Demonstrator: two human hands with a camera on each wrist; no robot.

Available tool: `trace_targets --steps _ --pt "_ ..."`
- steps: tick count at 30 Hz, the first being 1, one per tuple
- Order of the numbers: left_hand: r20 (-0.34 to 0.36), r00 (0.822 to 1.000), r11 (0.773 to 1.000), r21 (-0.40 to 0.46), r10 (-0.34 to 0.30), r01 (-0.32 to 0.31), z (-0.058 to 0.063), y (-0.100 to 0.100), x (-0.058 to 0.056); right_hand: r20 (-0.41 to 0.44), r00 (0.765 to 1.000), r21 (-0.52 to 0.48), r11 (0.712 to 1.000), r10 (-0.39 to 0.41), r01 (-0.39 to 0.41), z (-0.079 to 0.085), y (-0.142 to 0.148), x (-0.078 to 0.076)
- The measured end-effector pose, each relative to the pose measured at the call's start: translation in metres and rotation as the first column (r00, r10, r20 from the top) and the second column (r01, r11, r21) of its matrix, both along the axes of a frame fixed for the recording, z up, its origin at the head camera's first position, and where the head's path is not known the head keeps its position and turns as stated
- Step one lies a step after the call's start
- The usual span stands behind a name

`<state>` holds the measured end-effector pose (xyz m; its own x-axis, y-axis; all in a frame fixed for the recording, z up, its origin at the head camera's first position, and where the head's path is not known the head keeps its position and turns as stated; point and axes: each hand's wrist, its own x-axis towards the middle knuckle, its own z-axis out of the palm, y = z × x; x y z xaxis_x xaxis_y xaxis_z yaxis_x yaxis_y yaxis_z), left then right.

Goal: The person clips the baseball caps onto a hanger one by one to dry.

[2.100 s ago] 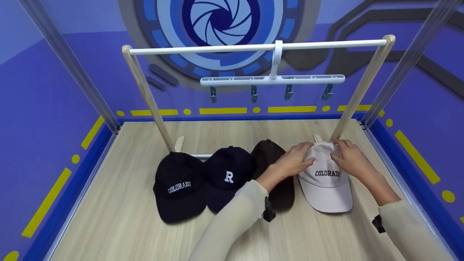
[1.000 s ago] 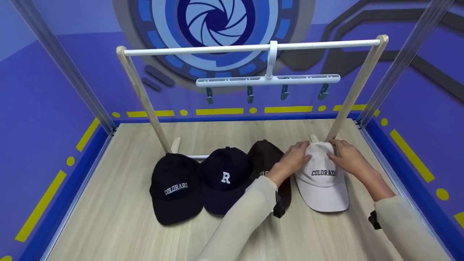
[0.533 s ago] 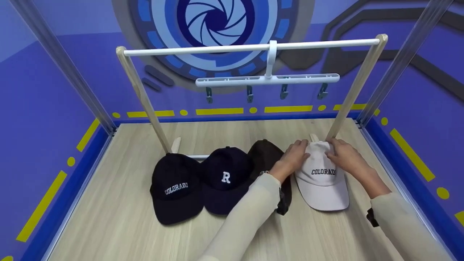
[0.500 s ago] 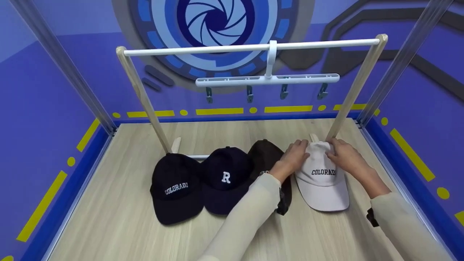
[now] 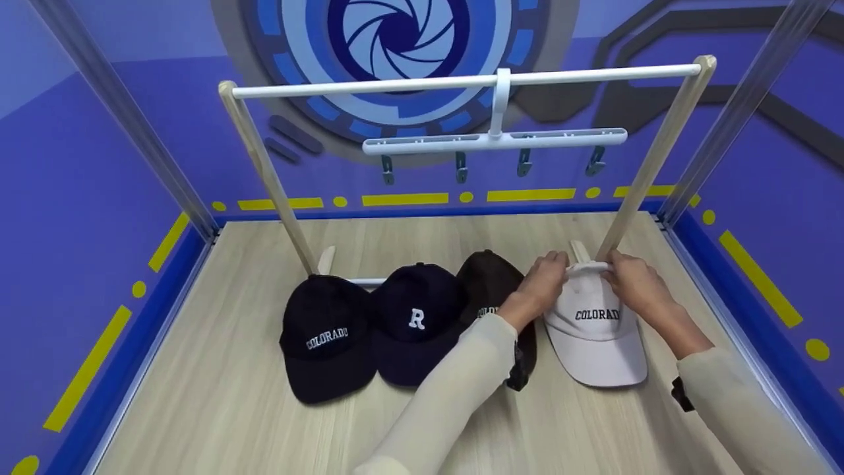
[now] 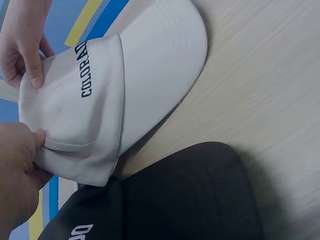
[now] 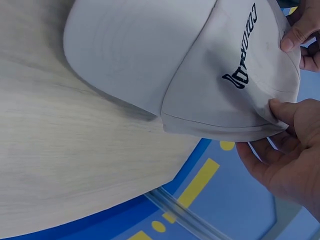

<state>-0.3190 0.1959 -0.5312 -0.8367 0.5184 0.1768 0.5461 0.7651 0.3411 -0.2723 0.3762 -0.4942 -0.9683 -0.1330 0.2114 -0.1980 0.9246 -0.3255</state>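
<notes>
Head view: right of centre, the left hand (image 5: 544,282) and right hand (image 5: 637,282) pinch the crown of a white cloth cap (image 5: 597,330), beside a dark brown cloth cap (image 5: 486,284) on the pale wood-grain desk (image 5: 231,336). Left wrist view: the white cap is upper left, the hands along the left edge. Right wrist view: it spans the upper half.

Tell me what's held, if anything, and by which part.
The pale cap, held by its crown at the end away from the brim: left hand pinching one side, right hand the other.
</notes>
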Motion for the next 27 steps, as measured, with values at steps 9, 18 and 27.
trace_targets --steps 9,18,27 --pt "-0.038 0.999 0.999 0.000 -0.036 0.036 -0.002 -0.001 0.003 -0.029 0.999 0.043 0.999 0.019 -0.018 -0.001 0.002 0.002" --pt "-0.015 0.998 0.999 0.001 -0.055 0.055 0.005 -0.004 0.003 -0.039 0.999 0.049 0.999 0.021 -0.019 0.002 0.000 0.003" --pt "0.036 0.997 0.998 0.005 -0.064 0.064 0.012 -0.009 0.005 -0.021 1.000 0.045 0.999 0.014 -0.013 0.006 -0.004 0.007"
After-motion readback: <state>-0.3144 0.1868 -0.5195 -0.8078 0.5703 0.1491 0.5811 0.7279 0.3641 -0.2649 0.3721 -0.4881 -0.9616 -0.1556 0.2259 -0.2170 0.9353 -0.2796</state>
